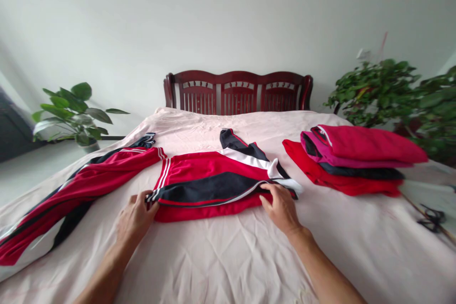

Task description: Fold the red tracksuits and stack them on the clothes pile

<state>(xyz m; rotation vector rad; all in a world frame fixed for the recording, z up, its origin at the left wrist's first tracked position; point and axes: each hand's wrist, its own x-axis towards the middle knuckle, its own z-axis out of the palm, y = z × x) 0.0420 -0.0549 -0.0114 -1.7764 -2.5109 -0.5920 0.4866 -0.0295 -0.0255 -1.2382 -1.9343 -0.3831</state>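
A red, navy and white track jacket (199,166) lies on the bed with its hem to the left and its white collar to the right. Its near navy sleeve is laid lengthwise over the body, while the far sleeve sticks out toward the headboard. My left hand (137,213) pinches the striped cuff end of the near sleeve beside the hem. At the shoulder end, my right hand (281,204) grips the same sleeve's edge between thumb and fingers. Left of the jacket, red track pants (103,178) with navy and white panels are spread out.
A stack of folded red, pink and dark clothes (370,145) sits on the right of the pale bedsheet (221,256). A dark wooden headboard (238,92) stands behind. Potted plants (76,111) flank the bed. A thin stick with a black bow (432,218) lies at far right.
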